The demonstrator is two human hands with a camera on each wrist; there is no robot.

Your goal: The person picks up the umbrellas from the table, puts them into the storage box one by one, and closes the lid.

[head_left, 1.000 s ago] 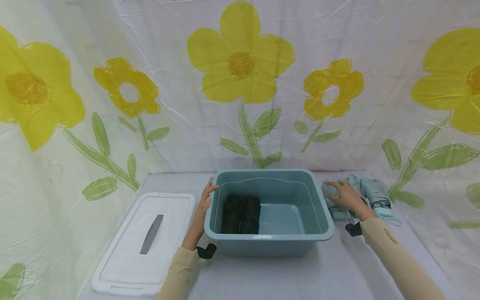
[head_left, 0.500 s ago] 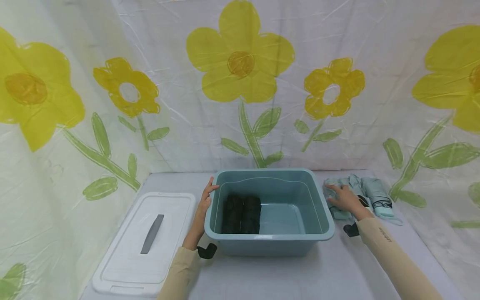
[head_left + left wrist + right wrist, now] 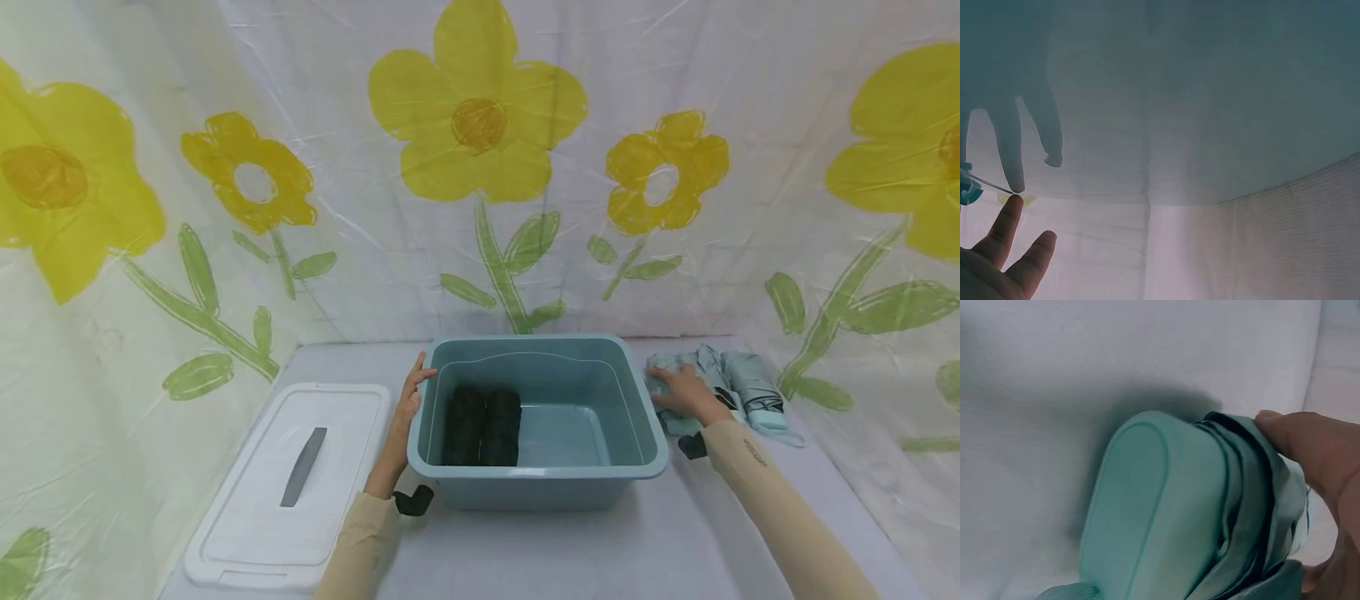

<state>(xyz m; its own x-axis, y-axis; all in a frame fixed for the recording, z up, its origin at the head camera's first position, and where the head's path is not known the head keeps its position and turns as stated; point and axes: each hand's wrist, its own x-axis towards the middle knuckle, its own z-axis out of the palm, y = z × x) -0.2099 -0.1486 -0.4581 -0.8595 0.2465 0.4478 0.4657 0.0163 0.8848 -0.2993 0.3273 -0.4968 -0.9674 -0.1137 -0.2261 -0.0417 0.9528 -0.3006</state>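
A blue-green plastic bin (image 3: 537,472) stands in the middle of the table in the head view. My left hand (image 3: 408,400) rests against its left side with straight fingers, and their reflections show on the glossy wall in the left wrist view. To the right of the bin, my right hand (image 3: 684,392) grips a folded light-teal umbrella (image 3: 1141,506) lying on the table. Its thumb (image 3: 1297,434) presses the gathered fabric, while the other fingers are mostly hidden behind the umbrella. Beside it lies another folded teal umbrella (image 3: 752,387).
Two black rolled bundles (image 3: 480,427) lie side by side in the left part of the bin. A white lid (image 3: 247,500) with a grey handle lies flat on the table to the left. Flower-printed sheeting (image 3: 337,150) rises behind the table.
My right hand has lowered slightly onto the nearest umbrella, and its fingers have closed around it. My left hand stays at the bin's side.
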